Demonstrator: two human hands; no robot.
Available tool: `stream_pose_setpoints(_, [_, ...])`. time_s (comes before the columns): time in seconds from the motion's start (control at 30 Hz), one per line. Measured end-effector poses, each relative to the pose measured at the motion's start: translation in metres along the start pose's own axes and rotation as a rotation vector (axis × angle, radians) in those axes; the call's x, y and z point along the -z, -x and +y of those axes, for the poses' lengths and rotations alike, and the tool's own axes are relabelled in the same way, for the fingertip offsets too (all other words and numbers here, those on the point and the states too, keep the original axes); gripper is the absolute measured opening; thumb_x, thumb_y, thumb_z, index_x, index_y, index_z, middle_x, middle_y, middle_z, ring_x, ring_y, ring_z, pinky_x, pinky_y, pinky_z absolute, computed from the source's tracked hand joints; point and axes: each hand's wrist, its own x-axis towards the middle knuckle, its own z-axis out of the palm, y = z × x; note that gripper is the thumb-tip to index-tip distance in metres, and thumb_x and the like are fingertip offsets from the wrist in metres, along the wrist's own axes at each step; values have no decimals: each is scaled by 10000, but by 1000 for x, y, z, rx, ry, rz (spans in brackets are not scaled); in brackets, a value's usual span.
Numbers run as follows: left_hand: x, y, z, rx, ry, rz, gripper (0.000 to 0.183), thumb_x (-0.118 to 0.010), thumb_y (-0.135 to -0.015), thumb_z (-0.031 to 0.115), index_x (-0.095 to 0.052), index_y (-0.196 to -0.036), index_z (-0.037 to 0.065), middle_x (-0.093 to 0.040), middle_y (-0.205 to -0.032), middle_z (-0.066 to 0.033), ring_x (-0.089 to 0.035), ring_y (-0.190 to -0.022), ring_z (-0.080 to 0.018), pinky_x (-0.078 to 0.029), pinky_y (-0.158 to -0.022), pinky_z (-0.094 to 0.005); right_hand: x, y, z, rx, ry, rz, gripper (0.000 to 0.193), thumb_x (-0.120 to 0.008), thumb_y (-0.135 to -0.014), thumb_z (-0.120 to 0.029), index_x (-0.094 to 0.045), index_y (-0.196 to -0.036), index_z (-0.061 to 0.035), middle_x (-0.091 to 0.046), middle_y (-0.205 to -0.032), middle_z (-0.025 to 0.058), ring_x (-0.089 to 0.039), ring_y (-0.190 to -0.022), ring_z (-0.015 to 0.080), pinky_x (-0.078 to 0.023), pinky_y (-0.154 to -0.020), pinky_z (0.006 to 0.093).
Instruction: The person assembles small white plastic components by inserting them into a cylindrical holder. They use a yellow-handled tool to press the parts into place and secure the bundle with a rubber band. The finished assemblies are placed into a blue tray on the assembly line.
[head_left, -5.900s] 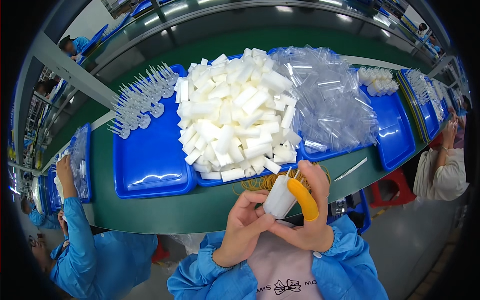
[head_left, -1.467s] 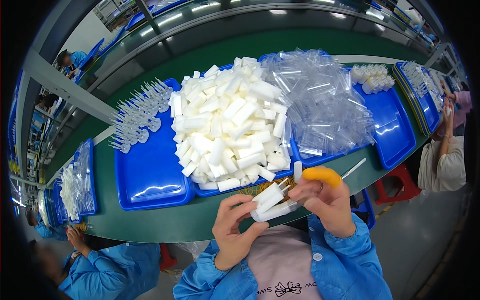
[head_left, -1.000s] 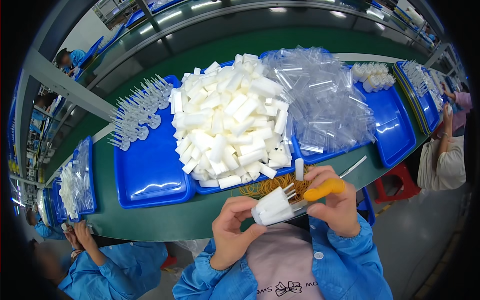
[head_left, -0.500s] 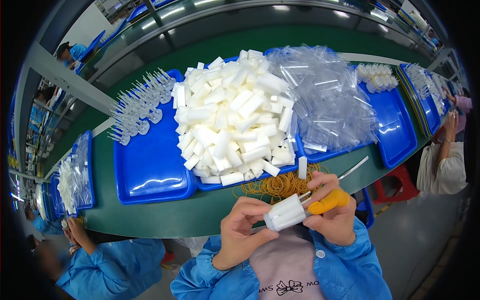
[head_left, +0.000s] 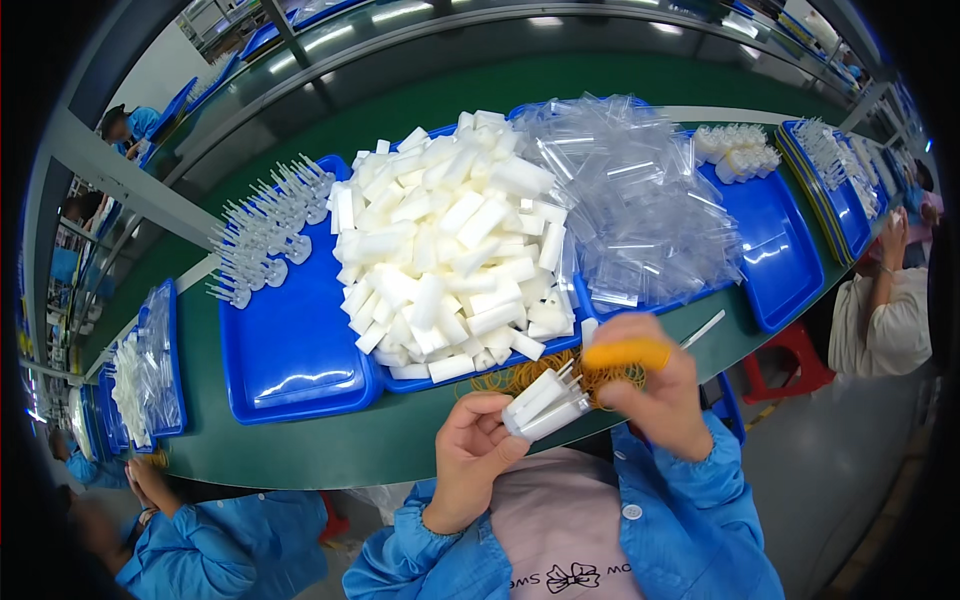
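Note:
Near the table's front edge, my left hand (head_left: pixel 472 455) is closed round the lower end of a bundle of white foam blocks (head_left: pixel 545 402). The bundle is tilted, with a clear, cup-like bottom and thin pins showing at its upper end. My right hand (head_left: pixel 650 390) is just right of the bundle and apart from it, over a heap of tan rubber bands (head_left: pixel 515 376). A yellow cover sits on one of its fingers. Motion smears that hand, so whether its fingers hold anything cannot be made out. A single foam block (head_left: pixel 588 330) shows partly behind it.
Ahead lies a big pile of white foam blocks (head_left: pixel 450 250), with clear plastic pieces (head_left: pixel 640 210) to its right. A left blue tray (head_left: pixel 290 370) holds pronged clear parts (head_left: pixel 265 235); a right blue tray (head_left: pixel 785 265) holds white bundles (head_left: pixel 738 152). Co-workers sit at both sides.
My right hand has left the bundle and moved up over the rubber bands. My left hand keeps its hold, with the bundle now more upright and a little farther left.

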Motion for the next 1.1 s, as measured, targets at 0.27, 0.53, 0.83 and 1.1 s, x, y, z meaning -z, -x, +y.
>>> stream_pose_setpoints(0.27, [-1,2,3,-21,2,-34,387,-653,-770,-105,-510,-1115,-7,-494,-1119,-68,-546,-1070,-182,-467,-925,-309,20,-45,29,299,1009,-162,109,-691,-659,-115,-675,-765,-94,-525,-782,34,-509,-813,209,-360,-774,359])
stream_pose_setpoints(0.53, [-2,3,3,-6,15,-48,388,-643,-766,-120,-510,-1113,-8,-487,-1113,-67,-544,-1082,-185,-463,-936,-313,13,-58,37,395,1175,-384,35,-605,-671,-91,-624,-696,-78,-526,-791,59,-521,-867,211,-362,-779,346])
stream_pose_setpoints(0.83, [0,3,3,-31,-3,3,391,-657,-762,-104,-512,-1111,-3,-497,-1104,-74,-553,-1046,-177,-472,-900,-294,29,-30,0,13,246,-10,330,-656,-728,4,-592,-1050,-18,-622,-946,117,-624,-845,242,-486,-747,357])
stream_pose_setpoints(1.1, [-8,4,6,-110,-76,-93,399,-723,-747,-49,-526,-1094,-37,-493,-1110,-100,-553,-1046,-187,-470,-936,-332,1,22,-3,-127,-781,235,439,-499,-794,72,-483,-1228,5,-607,-1107,188,-611,-1004,246,-479,-906,386])
